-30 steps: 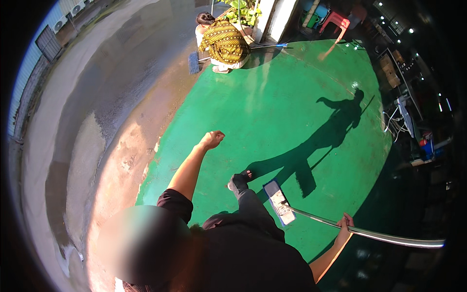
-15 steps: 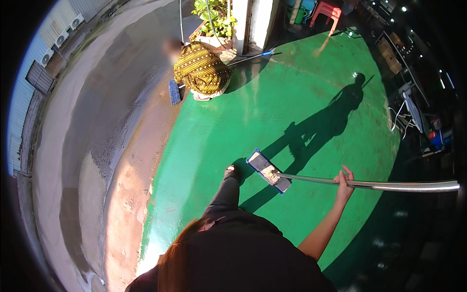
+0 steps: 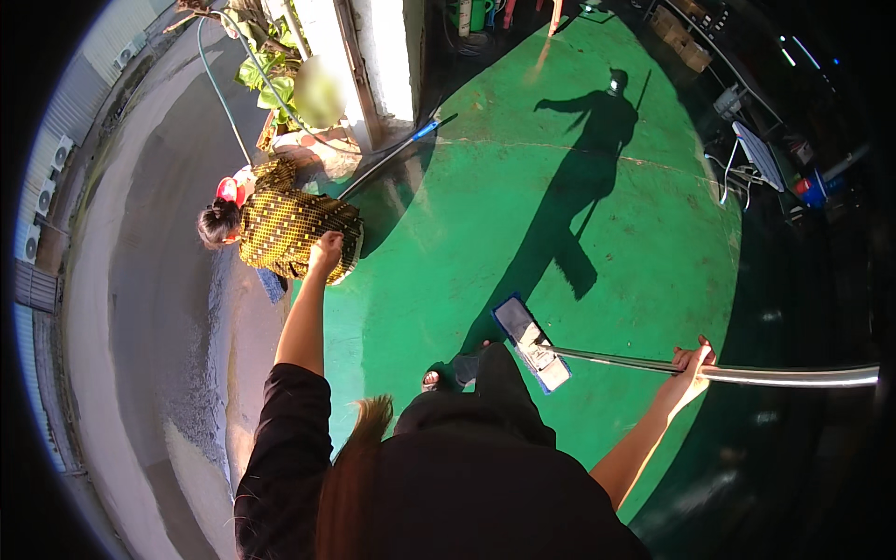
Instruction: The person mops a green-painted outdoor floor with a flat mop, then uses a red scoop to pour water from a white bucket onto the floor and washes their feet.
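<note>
My right hand (image 3: 689,358) is wrapped round the metal handle of a flat mop, out to my right. The handle (image 3: 784,375) runs from the right edge of view down to the mop head (image 3: 532,343), which is grey and white with blue fringed edges and rests near my feet. My left arm reaches forward, and my left hand (image 3: 326,252) is closed with nothing visible in it. It overlaps the back of a crouching person (image 3: 289,224) in a yellow-and-black patterned top; whether it touches them I cannot tell.
Green painted floor (image 3: 495,205) meets a grey paved yard (image 3: 149,280) at left. A long tool with a blue grip (image 3: 425,131) leans by the white pillar (image 3: 378,56). Leafy plants and a hose stand beside it. A folding rack (image 3: 756,159) and cardboard boxes (image 3: 681,37) are at right.
My left arm has come into view, stretched forward. The view has turned, so the crouching person and pillar sit further left. My right hand and the mop appear slightly further right.
</note>
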`<action>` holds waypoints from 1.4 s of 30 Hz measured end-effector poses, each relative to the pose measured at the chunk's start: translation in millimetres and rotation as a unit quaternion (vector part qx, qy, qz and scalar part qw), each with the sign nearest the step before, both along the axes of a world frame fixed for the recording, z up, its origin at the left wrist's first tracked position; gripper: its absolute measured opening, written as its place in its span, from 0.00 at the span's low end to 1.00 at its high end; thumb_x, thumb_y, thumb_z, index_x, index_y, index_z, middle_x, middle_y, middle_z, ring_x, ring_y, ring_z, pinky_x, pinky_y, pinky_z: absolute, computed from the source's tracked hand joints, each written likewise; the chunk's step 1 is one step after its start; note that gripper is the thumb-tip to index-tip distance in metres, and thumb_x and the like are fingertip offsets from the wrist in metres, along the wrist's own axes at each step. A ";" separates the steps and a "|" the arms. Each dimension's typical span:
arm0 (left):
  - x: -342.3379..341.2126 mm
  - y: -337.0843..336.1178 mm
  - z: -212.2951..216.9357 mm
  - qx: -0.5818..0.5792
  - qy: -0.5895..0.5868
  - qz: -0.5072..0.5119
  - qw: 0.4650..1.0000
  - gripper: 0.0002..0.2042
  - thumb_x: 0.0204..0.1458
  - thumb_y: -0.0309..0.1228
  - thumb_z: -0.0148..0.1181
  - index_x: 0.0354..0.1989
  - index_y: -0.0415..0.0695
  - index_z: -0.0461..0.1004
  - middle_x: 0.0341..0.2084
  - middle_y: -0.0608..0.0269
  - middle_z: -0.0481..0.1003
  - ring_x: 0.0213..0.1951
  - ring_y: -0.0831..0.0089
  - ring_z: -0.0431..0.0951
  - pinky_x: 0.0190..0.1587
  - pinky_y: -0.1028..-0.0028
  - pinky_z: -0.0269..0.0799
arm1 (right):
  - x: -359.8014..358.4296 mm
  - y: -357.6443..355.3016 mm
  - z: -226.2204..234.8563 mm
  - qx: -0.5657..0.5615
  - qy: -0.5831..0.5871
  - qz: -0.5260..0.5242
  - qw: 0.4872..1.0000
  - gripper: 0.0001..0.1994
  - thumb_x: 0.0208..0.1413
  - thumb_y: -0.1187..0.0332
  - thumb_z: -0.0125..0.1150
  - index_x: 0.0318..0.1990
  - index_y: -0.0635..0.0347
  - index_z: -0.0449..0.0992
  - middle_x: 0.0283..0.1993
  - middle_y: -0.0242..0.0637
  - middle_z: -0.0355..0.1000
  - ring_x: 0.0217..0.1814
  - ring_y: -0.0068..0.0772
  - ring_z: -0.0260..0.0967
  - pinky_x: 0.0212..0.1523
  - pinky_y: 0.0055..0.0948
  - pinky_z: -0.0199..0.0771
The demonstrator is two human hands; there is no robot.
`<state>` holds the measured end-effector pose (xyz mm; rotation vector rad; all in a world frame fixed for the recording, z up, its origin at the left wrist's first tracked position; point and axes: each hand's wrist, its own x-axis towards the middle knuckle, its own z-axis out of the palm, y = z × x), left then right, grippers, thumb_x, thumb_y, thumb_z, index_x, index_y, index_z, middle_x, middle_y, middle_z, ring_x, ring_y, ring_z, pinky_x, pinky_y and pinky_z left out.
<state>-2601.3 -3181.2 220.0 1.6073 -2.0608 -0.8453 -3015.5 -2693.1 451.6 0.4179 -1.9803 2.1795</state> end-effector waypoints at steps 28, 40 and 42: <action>-547.5 -552.4 -52.9 0.112 -0.273 -0.104 0.950 0.13 0.49 0.33 0.45 0.41 0.45 0.72 0.36 0.51 0.74 0.41 0.59 0.74 0.44 0.68 0.68 | -563.7 -508.5 -0.4 0.071 -0.079 -0.172 0.979 0.18 0.51 0.76 0.51 0.51 0.54 0.68 0.16 0.19 0.50 0.15 0.10 0.40 0.14 0.16 0.39; -961.7 -793.8 -31.2 0.143 -0.096 -0.315 0.933 0.11 0.53 0.35 0.48 0.40 0.47 0.72 0.30 0.58 0.76 0.33 0.70 0.77 0.38 0.73 0.71 | -769.3 -752.9 -63.4 0.061 -0.101 -0.185 0.976 0.15 0.52 0.74 0.51 0.49 0.60 0.68 0.20 0.23 0.54 0.17 0.13 0.46 0.19 0.16 0.48; -862.3 -772.4 -101.3 0.172 -0.224 -0.324 0.903 0.11 0.50 0.38 0.49 0.37 0.48 0.72 0.33 0.53 0.75 0.38 0.58 0.75 0.39 0.65 0.70 | -812.2 -821.0 -64.3 0.069 -0.086 -0.159 0.981 0.14 0.52 0.74 0.54 0.48 0.61 0.69 0.20 0.24 0.55 0.17 0.13 0.49 0.19 0.16 0.51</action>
